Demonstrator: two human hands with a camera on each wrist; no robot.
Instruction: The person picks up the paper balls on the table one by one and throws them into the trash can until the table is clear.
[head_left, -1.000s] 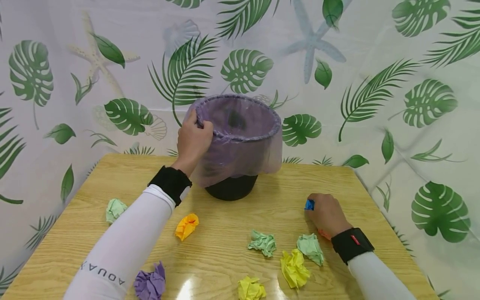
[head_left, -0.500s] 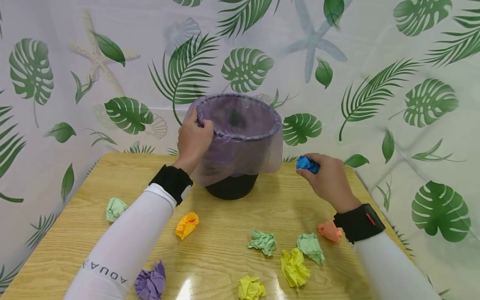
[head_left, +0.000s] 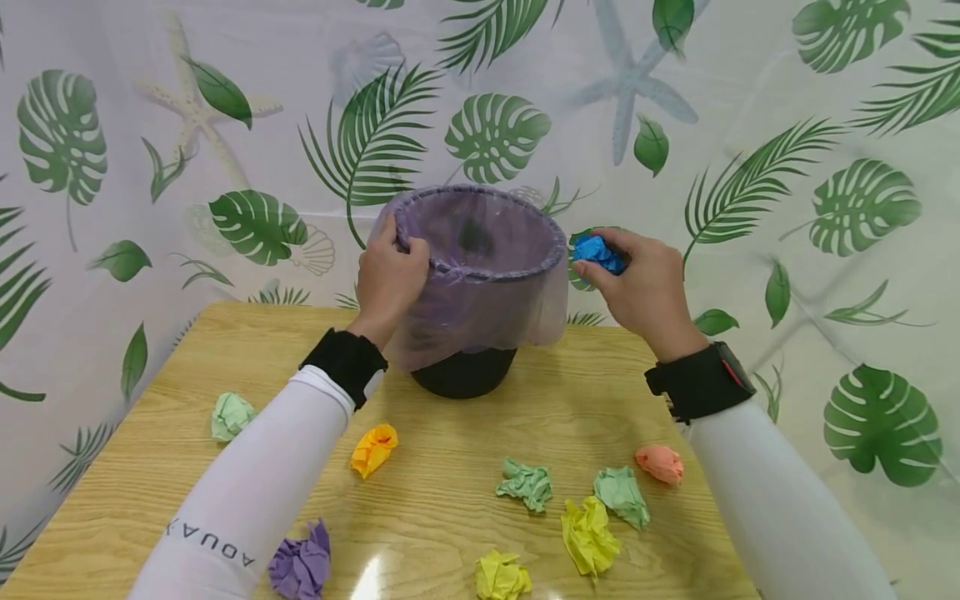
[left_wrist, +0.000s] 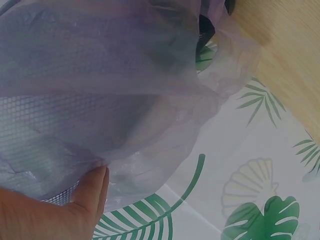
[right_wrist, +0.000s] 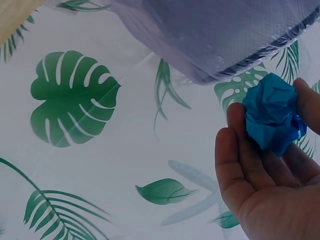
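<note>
A dark mesh wastebasket lined with a thin purple bag stands toward the back of the table. My left hand grips its rim at the left, thumb outside the bag; in the left wrist view the fingers press against the bag's film. Just right of the basket, at rim height, my right hand pinches a crumpled blue paper ball between thumb and fingers. The right wrist view shows the blue ball below the bag-covered rim in that picture, apart from it.
Crumpled paper balls lie around the wooden table: purple, orange, coral, yellow ones, and green ones, one of them beside my left forearm. A leaf-patterned cloth hangs behind the table.
My right hand has lifted the blue paper ball from the table's right side up to the basket's rim height, uncovering the coral ball. The left hand has kept its hold on the rim.
</note>
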